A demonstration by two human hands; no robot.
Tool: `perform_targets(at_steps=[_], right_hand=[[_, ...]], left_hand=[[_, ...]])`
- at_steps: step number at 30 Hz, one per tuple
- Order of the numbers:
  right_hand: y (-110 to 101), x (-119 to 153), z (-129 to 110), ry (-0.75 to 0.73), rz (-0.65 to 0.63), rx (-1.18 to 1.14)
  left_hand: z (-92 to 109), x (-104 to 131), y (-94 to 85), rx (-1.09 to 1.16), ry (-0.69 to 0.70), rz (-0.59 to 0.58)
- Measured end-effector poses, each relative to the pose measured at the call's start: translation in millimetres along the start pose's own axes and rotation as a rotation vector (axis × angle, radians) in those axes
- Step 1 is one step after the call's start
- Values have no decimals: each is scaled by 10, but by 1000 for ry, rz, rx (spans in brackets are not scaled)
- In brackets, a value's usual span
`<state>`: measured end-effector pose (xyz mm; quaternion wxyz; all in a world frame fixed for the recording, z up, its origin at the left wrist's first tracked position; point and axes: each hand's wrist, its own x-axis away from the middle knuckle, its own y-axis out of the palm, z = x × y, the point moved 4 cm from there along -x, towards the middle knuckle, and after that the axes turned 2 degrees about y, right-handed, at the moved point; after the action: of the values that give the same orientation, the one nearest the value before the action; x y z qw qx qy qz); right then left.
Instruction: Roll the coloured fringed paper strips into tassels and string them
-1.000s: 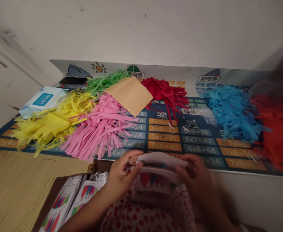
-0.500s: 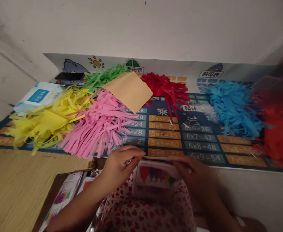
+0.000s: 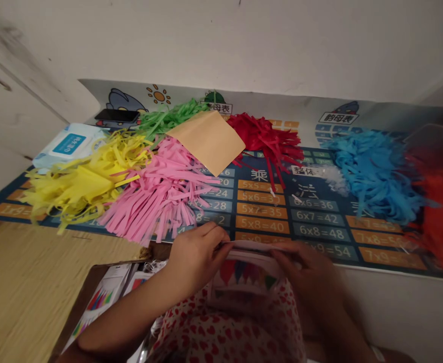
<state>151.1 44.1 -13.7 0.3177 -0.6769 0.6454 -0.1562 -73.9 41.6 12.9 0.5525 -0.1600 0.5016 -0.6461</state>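
A flat package [image 3: 244, 280] with a picture of coloured tassels is held upright over my lap. My left hand [image 3: 201, 252] pinches its upper left corner between thumb and fingers. At the upper right corner, my right hand [image 3: 305, 264] grips the same package; that hand is dim and partly blurred. The package's top edge bows slightly between the two hands. Beyond it on the mat [image 3: 261, 224] lie a pink paper tassel bundle [image 3: 157, 189], a yellow one [image 3: 81, 184], a green one [image 3: 172, 118] and a red one [image 3: 267, 138]. A tan paper sheet [image 3: 210, 141] rests across some of them.
Blue shredded paper [image 3: 376, 174] and an orange-red bundle [image 3: 441, 212] lie at the right. A wipes pack [image 3: 70, 146] and a black phone [image 3: 117, 116] are at the back left. Below left, an open box [image 3: 81, 287] holds more printed packages.
The camera view has shifted slightly, so the mat's items appear a little further right. The package's top edge now bows more between my hands, which both still grip it.
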Motion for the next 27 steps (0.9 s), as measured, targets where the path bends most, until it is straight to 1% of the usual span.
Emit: perform_targets(at_steps=[4,8,11,13,16,21,24,27], right_hand=[[15,-9,-4,-15,-15,9],[29,-33,-30,-44,-14,4],[41,-35,-44,-65,-8,23],[42,-27,-50,-81,4,27],[34,-12,-49,-101,11,-1],[13,18,-37,-137,-58,-85],[-3,68,-38,-206,-93,-178],[-19,154,-36,-300,-92,-247]], left_hand=[[3,-8,-14,-58,27,-1],[15,-70,-40,-18,52,-102],[23,-87,-38,-7,66,-117],[25,-69,-23,0,85,-91],[29,-13,-8,-7,150,-27],[41,71,-24,-30,329,44],[28,126,-22,37,421,92],[-2,209,4,99,463,163]])
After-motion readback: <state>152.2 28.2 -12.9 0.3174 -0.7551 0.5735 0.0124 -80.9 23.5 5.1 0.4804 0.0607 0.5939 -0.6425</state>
